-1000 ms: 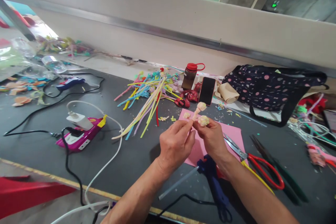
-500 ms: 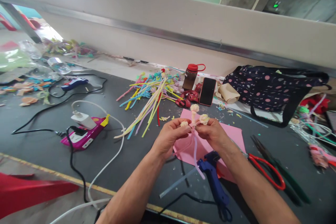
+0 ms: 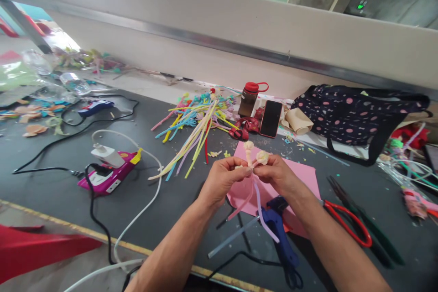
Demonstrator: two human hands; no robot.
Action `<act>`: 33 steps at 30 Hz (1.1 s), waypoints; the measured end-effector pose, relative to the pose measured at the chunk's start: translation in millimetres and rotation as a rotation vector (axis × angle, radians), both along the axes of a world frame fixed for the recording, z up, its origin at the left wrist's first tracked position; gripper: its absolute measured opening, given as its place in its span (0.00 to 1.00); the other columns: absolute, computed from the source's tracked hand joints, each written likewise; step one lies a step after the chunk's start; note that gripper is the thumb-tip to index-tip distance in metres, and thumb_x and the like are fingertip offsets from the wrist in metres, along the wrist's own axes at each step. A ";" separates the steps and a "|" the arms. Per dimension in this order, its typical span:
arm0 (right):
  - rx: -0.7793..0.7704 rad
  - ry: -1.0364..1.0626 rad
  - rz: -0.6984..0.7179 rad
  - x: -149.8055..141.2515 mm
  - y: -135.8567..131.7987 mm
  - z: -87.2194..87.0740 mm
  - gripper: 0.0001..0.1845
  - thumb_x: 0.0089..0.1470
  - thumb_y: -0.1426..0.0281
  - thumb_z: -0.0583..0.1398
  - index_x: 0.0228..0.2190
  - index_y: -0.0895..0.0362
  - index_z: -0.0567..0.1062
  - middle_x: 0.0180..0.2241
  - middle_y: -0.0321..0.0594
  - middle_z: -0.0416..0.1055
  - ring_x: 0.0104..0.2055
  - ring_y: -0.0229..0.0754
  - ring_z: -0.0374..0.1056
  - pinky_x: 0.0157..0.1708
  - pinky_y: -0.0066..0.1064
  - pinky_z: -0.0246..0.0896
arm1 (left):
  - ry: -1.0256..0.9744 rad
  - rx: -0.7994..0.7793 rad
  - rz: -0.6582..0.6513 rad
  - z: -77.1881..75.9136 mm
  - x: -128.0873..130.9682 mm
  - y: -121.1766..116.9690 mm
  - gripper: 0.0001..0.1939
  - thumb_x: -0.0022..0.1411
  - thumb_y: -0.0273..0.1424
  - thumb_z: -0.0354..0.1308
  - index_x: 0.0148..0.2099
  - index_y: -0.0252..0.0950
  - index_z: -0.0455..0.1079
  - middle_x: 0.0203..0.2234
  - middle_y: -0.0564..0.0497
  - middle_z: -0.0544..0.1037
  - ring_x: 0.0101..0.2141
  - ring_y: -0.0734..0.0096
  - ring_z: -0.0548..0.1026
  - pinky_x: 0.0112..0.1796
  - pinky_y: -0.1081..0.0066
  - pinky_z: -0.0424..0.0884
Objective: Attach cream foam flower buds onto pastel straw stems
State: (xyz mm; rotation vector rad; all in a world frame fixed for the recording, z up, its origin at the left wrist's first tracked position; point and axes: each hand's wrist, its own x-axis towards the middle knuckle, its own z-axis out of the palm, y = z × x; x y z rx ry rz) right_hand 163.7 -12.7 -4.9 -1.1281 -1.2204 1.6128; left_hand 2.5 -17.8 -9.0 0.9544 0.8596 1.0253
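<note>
Both hands meet over a pink foam sheet [image 3: 301,171], pinching a small craft flower piece [image 3: 249,155] with cream blossoms on top. My left hand [image 3: 221,180] closes its thumb and fingers on the left side of it, partly covering one blossom. From the right, my right hand [image 3: 277,173] pinches the stem joint beside another cream blossom [image 3: 262,158]. Pink and lilac stems [image 3: 262,219] dangle below the fingers. Under them lies a blue glue gun [image 3: 281,242] with a clear glue stick [image 3: 232,238] jutting from its rear.
Red-handled scissors [image 3: 349,223] and dark green-handled pliers or tweezers [image 3: 372,228] lie at right. Behind are colourful fuzzy stems [image 3: 195,132], a bottle [image 3: 248,100], a phone [image 3: 270,118] and a patterned bag [image 3: 349,118]. A magenta power strip [image 3: 109,175] with cords sits left.
The left hand has turned and shifted from a raised grip to a pinch at the piece's left side. The piece now stands more upright, its pink and lilac stems showing below.
</note>
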 end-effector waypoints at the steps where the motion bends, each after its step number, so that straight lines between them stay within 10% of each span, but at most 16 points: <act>1: 0.009 -0.009 -0.004 0.2 0.0 -0.3 0.06 0.34 0.71 0.62 0.20 0.61 0.72 0.13 0.27 0.53 0.16 0.27 0.39 0.16 0.26 0.30 | 0.010 0.013 0.008 -0.1 0.4 -0.1 0.09 0.42 0.30 0.65 0.27 0.32 0.71 0.20 0.53 0.71 0.22 0.79 0.66 0.27 0.77 0.61; 16: 0.221 -0.093 -0.200 -19.2 -10.9 4.4 0.10 0.40 0.65 0.63 0.25 0.60 0.75 0.20 0.31 0.62 0.19 0.29 0.46 0.18 0.25 0.37 | 0.093 0.197 0.266 -14.1 8.0 -1.6 0.08 0.48 0.33 0.62 0.29 0.34 0.70 0.20 0.56 0.70 0.22 0.79 0.64 0.26 0.77 0.59; 24: 0.105 -0.059 -0.087 -6.0 -3.8 2.0 0.06 0.35 0.69 0.64 0.20 0.60 0.75 0.15 0.29 0.59 0.17 0.28 0.43 0.17 0.25 0.37 | -0.170 -0.089 -0.033 0.9 -5.9 4.2 0.11 0.44 0.34 0.64 0.31 0.33 0.73 0.25 0.52 0.74 0.25 0.75 0.70 0.28 0.74 0.65; 33: 0.142 -0.041 0.026 -11.5 -6.4 0.3 0.05 0.38 0.71 0.64 0.23 0.59 0.76 0.21 0.32 0.68 0.25 0.33 0.60 0.32 0.28 0.55 | -0.101 -0.068 0.052 -7.2 -6.3 5.9 0.13 0.43 0.34 0.66 0.31 0.30 0.74 0.19 0.51 0.73 0.18 0.80 0.66 0.21 0.77 0.60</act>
